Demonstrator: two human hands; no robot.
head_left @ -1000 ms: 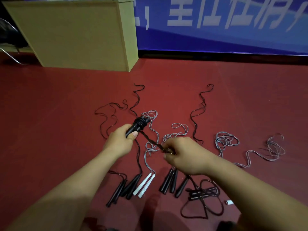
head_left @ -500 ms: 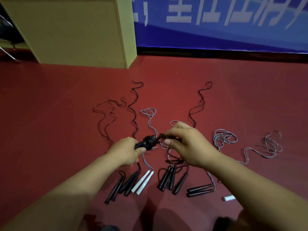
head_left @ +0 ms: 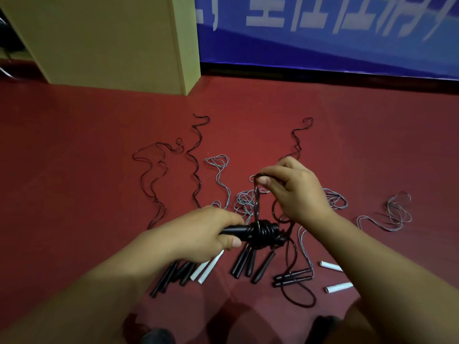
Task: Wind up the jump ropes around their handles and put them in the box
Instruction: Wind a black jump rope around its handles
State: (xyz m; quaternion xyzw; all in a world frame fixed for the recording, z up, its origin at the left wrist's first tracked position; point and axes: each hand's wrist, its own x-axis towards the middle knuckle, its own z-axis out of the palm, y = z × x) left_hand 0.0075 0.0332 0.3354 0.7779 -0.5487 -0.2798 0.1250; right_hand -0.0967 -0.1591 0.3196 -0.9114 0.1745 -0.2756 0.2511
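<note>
My left hand point(head_left: 201, 238) grips the black handles point(head_left: 236, 230) of a jump rope, held level above the floor. Several turns of black rope point(head_left: 263, 233) are wound round the handles' right end. My right hand point(head_left: 295, 191) pinches the free stretch of that black rope point(head_left: 257, 199) and holds it up above the coil. More jump ropes lie on the red floor below: black handles point(head_left: 244, 263), white handles point(head_left: 208, 268), black cords point(head_left: 196, 160) and grey cords point(head_left: 219, 167). The tan wooden box point(head_left: 104, 40) stands at the back left.
A blue banner point(head_left: 335, 33) runs along the back wall. Grey rope coils point(head_left: 395, 214) lie far right, with two white handles point(head_left: 332, 276) near my right arm. A dark chair leg point(head_left: 5, 68) shows at the far left edge.
My right hand has lifted the free rope from beside the handles to above them. The handles in my left hand have swung lower and level, with more turns wound on.
</note>
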